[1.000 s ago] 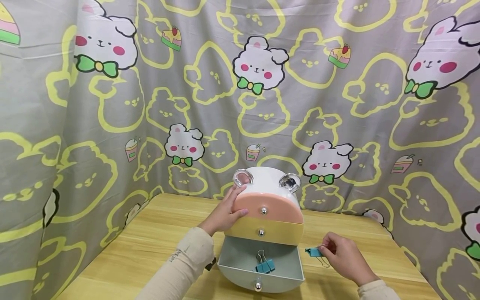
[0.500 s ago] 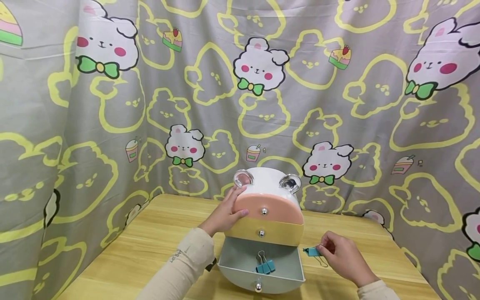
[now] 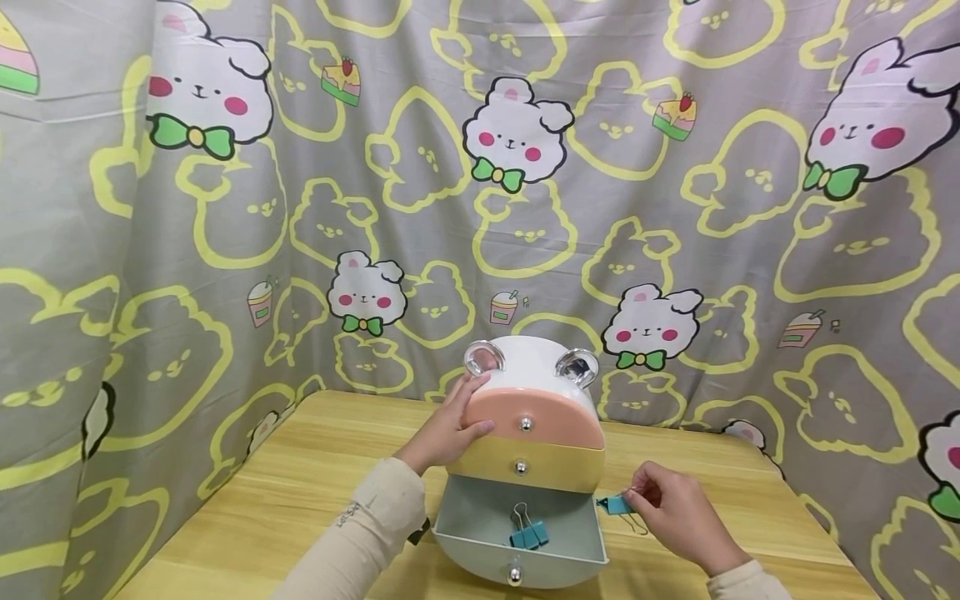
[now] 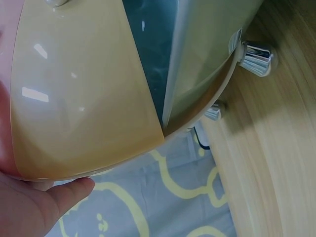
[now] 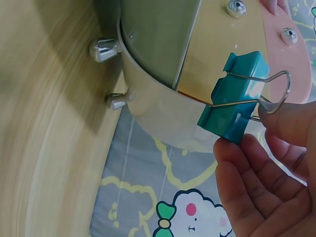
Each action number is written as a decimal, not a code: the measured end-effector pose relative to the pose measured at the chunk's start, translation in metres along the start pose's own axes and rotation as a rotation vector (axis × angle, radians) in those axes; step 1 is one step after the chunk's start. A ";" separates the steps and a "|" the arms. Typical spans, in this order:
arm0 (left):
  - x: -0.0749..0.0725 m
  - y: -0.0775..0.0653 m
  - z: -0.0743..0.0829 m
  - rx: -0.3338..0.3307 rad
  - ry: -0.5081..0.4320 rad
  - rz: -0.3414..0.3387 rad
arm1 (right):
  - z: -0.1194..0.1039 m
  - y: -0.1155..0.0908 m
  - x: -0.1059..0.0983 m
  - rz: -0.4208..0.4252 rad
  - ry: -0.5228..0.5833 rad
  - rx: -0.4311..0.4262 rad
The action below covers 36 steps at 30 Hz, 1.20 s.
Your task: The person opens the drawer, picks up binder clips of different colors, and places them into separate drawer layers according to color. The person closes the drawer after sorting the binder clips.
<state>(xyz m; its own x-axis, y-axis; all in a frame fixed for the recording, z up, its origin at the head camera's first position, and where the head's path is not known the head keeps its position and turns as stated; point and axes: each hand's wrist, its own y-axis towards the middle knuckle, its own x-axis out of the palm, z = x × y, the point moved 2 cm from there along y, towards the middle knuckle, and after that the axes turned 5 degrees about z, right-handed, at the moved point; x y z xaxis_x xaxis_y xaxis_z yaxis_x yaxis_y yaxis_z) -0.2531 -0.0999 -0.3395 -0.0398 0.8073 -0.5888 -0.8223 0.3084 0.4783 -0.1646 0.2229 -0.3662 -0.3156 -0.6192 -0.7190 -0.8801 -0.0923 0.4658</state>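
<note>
A small animal-faced drawer cabinet (image 3: 536, 354) with clear ears stands on the table. Its pink top drawer (image 3: 555, 410) and yellow middle drawer (image 3: 562, 467) are closed, while the grey-green bottom drawer (image 3: 450, 512) is pulled out. Inside that drawer lies a teal binder clip (image 3: 530, 536). My left hand (image 3: 448, 425) rests on the cabinet's upper left side, fingers extended. Just right of the pulled-out drawer, my right hand (image 3: 678, 508) pinches another teal binder clip (image 5: 239, 94) by a wire handle, its fingertips (image 5: 228, 148) touching the clip's body in the right wrist view.
The wooden table (image 3: 300, 475) extends around the cabinet. A grey patterned curtain (image 3: 442, 242) hangs along the back and sides. Silver feet (image 5: 116, 100) hold the cabinet up, and a silver knob (image 3: 514, 575) sticks out from the bottom drawer. Something dark (image 3: 420, 531) shows beside the left sleeve.
My right hand has shifted slightly left with its binder clip, closer to the pulled-out drawer. My left hand stays on the cabinet, and the clip in the drawer has not moved.
</note>
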 end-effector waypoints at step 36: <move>0.000 -0.001 0.001 -0.004 0.000 0.000 | -0.021 0.005 0.015 0.008 0.072 -0.131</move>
<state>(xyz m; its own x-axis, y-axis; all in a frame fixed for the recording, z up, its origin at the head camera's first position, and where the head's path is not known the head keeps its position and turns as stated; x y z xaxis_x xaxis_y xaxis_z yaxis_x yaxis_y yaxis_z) -0.2520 -0.0998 -0.3392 -0.0398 0.8072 -0.5890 -0.8245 0.3065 0.4757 -0.1663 0.1969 -0.3645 -0.2917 -0.6744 -0.6783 -0.8222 -0.1855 0.5381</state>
